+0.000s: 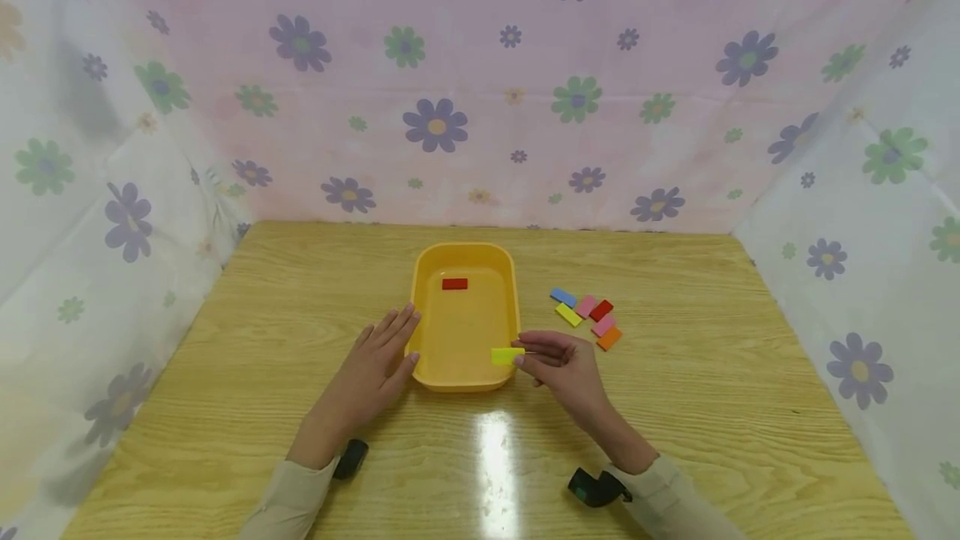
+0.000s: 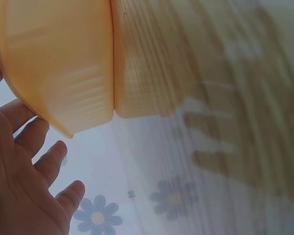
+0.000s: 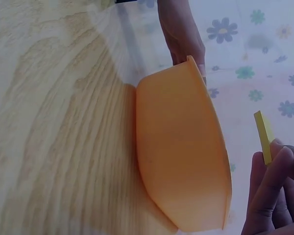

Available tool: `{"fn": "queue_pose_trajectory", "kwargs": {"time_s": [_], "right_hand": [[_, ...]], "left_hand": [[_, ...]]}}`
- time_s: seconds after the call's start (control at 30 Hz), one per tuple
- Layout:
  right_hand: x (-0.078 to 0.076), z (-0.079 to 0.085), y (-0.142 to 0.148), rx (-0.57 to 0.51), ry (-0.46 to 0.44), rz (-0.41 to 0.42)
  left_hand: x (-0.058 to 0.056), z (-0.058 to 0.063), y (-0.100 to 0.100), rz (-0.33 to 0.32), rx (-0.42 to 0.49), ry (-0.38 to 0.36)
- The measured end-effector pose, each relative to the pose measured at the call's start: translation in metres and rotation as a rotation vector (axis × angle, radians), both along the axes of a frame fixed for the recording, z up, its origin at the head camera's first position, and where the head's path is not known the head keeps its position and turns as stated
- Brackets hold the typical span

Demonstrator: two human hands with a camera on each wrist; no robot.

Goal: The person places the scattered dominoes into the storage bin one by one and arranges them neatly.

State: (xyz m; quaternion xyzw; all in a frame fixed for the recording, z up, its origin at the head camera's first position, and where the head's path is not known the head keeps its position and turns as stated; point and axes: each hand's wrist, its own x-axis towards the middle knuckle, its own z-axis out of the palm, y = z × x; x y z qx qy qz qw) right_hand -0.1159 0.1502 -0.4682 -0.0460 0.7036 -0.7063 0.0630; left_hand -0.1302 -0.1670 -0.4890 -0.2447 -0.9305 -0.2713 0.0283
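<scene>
A yellow domino-like block (image 1: 507,356) is pinched between the thumb and fingers of my right hand (image 1: 562,372), over the near right corner of an orange plastic tub (image 1: 463,382). In the right wrist view the same yellow block (image 3: 263,137) stands clear above the tub's rim. My left hand (image 1: 375,365) rests against the tub's left side with its fingers extended. The left wrist view shows those fingers (image 2: 33,134) touching the rim. One red block (image 1: 454,283) lies inside the tub, near its far end.
On the wooden table (image 1: 690,407), right of the tub, lies a loose group of several blocks: blue (image 1: 563,297), yellow (image 1: 568,315), pink (image 1: 587,307), red (image 1: 602,311) and orange (image 1: 609,338). Flower-patterned cloth (image 1: 487,65) stands along the back and both sides.
</scene>
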Motion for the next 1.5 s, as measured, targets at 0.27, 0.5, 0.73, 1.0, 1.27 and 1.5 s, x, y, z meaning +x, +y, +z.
{"fn": "queue_pose_trajectory", "kwargs": {"time_s": [0.27,0.5,0.73,1.0,1.27,1.5], "right_hand": [[-0.014,0.009,-0.016,-0.008,0.012,0.017],[-0.036,0.023,-0.029,-0.017,-0.028,-0.023],[-0.062,0.028,-0.039,-0.015,-0.051,-0.071],[-0.084,0.032,-0.053,-0.009,-0.052,-0.085],[-0.101,0.036,-0.062,0.016,-0.032,-0.099],[-0.118,0.033,-0.069,0.040,-0.028,-0.091]], "left_hand": [[0.000,0.001,0.001,0.004,-0.008,-0.001],[0.000,-0.001,0.000,0.011,-0.035,0.025],[0.000,0.000,0.000,0.015,-0.049,0.035],[0.000,0.002,0.001,0.016,-0.067,0.059],[0.000,0.000,0.001,0.018,-0.070,0.062],[-0.001,0.000,0.001,0.025,-0.081,0.058]]}}
